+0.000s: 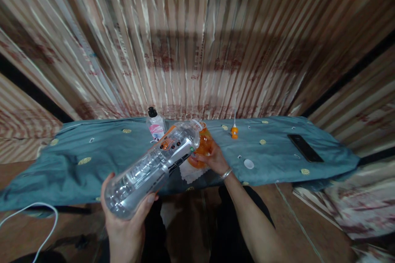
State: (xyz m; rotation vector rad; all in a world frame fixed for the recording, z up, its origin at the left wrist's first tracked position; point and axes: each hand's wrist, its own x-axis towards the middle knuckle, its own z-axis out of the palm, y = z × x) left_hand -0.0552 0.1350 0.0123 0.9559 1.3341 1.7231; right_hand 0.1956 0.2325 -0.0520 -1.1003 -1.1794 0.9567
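My left hand (126, 218) is wrapped round the base of a large clear plastic bottle (154, 162) with an orange-and-black printed label. The bottle is tilted, its neck up against the mouth of an orange bottle (204, 144). My right hand (212, 158), a silver bracelet at its wrist, is closed round that orange bottle. A white tissue (189, 172) lies beneath the orange bottle. Whether liquid passes between the two mouths is too unclear to tell.
A clear bottle with black cap (156, 125) stands behind on the teal cloth (101, 144). To the right lie an orange pump top (234, 131), a white round cap (249, 164) and a dark phone (305, 148). A pleated curtain (197, 49) hangs behind; a white cable (52, 218) curls at lower left.
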